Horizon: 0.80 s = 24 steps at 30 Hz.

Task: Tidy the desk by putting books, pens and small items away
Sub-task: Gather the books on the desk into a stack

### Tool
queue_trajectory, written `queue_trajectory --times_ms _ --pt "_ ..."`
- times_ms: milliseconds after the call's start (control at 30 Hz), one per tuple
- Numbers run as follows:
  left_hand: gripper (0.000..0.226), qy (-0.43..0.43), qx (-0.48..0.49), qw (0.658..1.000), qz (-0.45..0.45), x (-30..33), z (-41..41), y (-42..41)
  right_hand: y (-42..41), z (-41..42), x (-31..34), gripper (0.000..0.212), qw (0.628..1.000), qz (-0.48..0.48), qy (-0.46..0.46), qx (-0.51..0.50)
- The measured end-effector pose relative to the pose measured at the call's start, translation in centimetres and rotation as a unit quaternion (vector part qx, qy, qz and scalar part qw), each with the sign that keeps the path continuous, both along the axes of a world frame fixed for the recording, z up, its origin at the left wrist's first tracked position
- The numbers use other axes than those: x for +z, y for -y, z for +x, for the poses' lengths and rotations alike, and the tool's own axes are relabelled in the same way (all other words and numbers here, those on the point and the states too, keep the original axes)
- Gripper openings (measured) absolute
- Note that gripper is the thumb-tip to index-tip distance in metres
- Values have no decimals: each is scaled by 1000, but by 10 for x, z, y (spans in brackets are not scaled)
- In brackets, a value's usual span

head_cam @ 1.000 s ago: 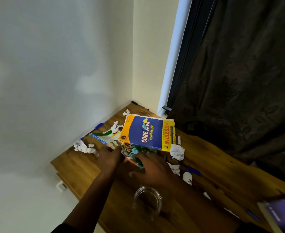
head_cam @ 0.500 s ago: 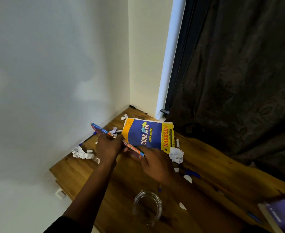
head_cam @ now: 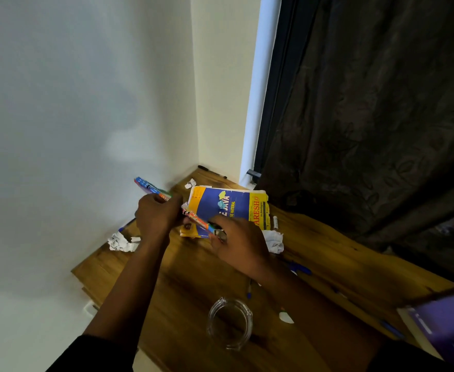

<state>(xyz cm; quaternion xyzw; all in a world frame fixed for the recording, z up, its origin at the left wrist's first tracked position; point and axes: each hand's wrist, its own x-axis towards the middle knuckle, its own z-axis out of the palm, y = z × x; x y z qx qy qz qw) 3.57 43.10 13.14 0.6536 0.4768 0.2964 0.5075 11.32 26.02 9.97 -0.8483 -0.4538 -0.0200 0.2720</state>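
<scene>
Two hands grip thin colourful book (head_cam: 193, 216) lifted edge-on above desk (head_cam: 188, 285): left hand (head_cam: 157, 217) curled round far-left part, right hand (head_cam: 237, 244) pinching near-right end. Advice: keep level, clear Core Java book (head_cam: 228, 208) behind, avoid glass jar (head_cam: 229, 322) near.

Two hands hold a thin colourful book (head_cam: 197, 218) edge-on above a wooden desk (head_cam: 327, 264): left hand (head_cam: 157, 217) at 9 o'clock, right hand (head_cam: 237, 241) at 3. Behind lies a blue-yellow book (head_cam: 236, 204); at 6 o'clock stands a clear jar (head_cam: 229, 323); crumpled paper (head_cam: 120, 241) sits left.
</scene>
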Motion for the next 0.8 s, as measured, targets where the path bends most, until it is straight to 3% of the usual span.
queue_trajectory --times_ms 67,233,400,533,633,733,800 --pt "24 17 -7 1000 -5 8 -1 1 0 -3 2 40 1000 11 4 11" --pt "33 20 -15 999 39 27 0 -2 2 -9 8 46 999 40 16 27" --pt "36 0 -32 996 85 44 -1 -2 17 -5 8 67 995 8 -33 90" --pt "23 23 -92 991 96 49 -1 6 26 5 -10 49 989 100 -105 19" --pt "17 70 -170 982 38 48 -3 18 39 9 -4 38 963 164 -192 -97" --pt "7 107 -256 959 -55 37 -10 37 67 18 5 57 911 174 -330 -175" --pt "23 124 -298 940 -113 25 -17 56 94 21 6 76 858 217 -421 -198"
